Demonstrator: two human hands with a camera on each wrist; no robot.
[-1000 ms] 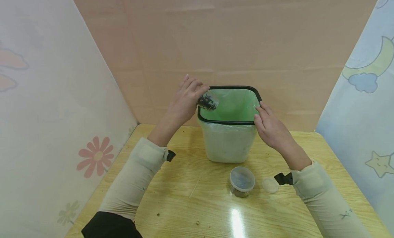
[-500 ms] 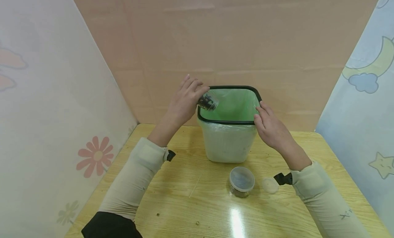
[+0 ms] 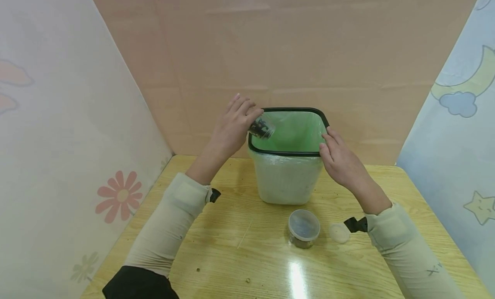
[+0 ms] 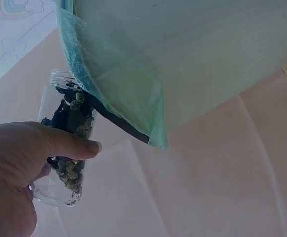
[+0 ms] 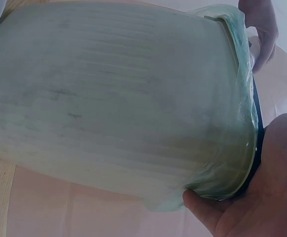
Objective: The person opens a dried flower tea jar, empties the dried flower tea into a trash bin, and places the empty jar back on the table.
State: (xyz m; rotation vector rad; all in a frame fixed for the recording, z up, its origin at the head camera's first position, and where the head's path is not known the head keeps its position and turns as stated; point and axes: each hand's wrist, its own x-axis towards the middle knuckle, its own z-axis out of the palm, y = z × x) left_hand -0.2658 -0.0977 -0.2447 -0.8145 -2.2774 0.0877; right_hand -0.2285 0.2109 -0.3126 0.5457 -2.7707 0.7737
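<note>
My left hand (image 3: 232, 125) grips a clear jar (image 4: 66, 116) tilted mouth-down at the left rim of a trash bin (image 3: 288, 181). Dark curled pieces and small pale buds (image 4: 71, 175) lie inside the jar, whose threaded mouth has no lid on it. A thin green bag lines the bin and folds over its black rim (image 3: 286, 154). On the opposite side, my right hand (image 3: 342, 163) holds the bin's right rim, its thumb against the bag outside.
In front of the bin stands a round tub (image 3: 304, 228) with a translucent lid. A small pale disc (image 3: 339, 233) lies to its right on the wooden table (image 3: 216, 247). Papered walls close off the back and both sides.
</note>
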